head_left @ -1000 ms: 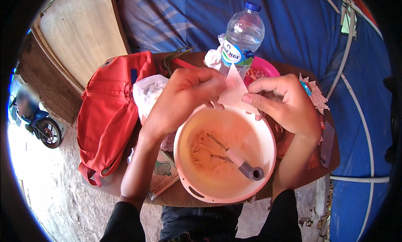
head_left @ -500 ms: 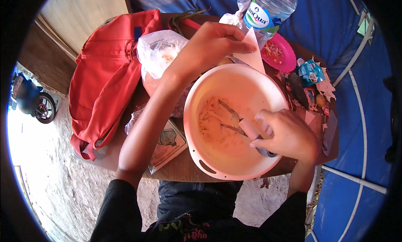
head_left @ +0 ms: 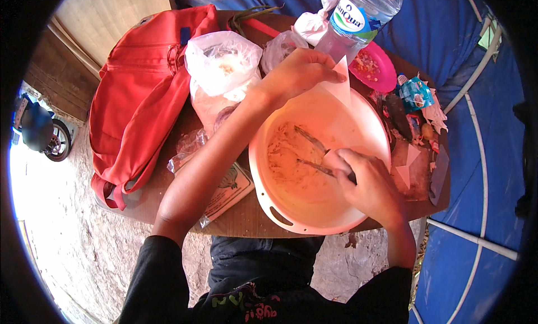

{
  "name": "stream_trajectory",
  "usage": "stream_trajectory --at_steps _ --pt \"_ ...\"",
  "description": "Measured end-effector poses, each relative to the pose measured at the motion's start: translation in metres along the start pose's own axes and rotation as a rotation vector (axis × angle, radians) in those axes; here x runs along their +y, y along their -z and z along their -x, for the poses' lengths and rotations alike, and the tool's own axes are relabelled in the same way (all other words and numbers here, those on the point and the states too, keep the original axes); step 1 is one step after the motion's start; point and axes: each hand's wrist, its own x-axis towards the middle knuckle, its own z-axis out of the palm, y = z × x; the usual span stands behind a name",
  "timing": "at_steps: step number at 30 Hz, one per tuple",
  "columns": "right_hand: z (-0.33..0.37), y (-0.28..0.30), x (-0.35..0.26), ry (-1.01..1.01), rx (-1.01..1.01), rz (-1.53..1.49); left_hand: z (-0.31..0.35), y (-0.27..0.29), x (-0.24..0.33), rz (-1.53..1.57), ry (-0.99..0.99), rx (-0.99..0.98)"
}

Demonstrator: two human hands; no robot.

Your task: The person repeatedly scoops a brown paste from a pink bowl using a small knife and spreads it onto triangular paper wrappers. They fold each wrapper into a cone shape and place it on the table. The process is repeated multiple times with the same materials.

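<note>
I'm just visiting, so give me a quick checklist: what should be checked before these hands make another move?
1. Left hand has the pale triangular sheet: ok, pinched in the fingers.
2. Right hand has the utensil: ok, gripped by its handle.
3. Mixture available in the white bowl: ok, some lies along the bottom and left.
4. Mixture picked up on the utensil: cannot tell.
5. Visible face of the sheet bare: ok, no mixture shows on it.
6. Bowl's base fully supported by the table: cannot tell, its near rim reaches the table's edge.
</note>
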Motion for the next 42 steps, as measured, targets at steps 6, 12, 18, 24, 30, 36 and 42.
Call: stream_trajectory --at_steps 6,12,18,24,30,36,42 --pt "-0.007 0.001 0.009 -0.03 -0.147 -0.291 -0.001 -0.003 -0.006 -0.132 -0.018 0.097" --pt "-0.013 0.005 0.013 -0.17 -0.335 -0.679 0.0 -0.005 -0.003 -0.181 -0.019 0.141" --pt "-0.004 0.035 0.019 -0.192 -0.369 -0.759 0.001 0.004 0.009 0.08 -0.026 0.239" --pt "0.007 0.078 0.031 -0.113 -0.297 -0.859 0.004 0.016 0.031 0.165 -0.063 0.262" --pt "-0.013 0.118 0.027 0.117 -0.067 -0.955 0.023 0.01 0.062 0.07 -0.086 0.217" --pt "-0.036 0.155 0.01 0.291 -0.101 -0.833 0.037 0.016 0.089 0.205 -0.158 0.213" --pt "-0.062 0.139 0.01 0.353 -0.108 -0.975 0.048 0.018 0.102 0.233 -0.193 0.275"
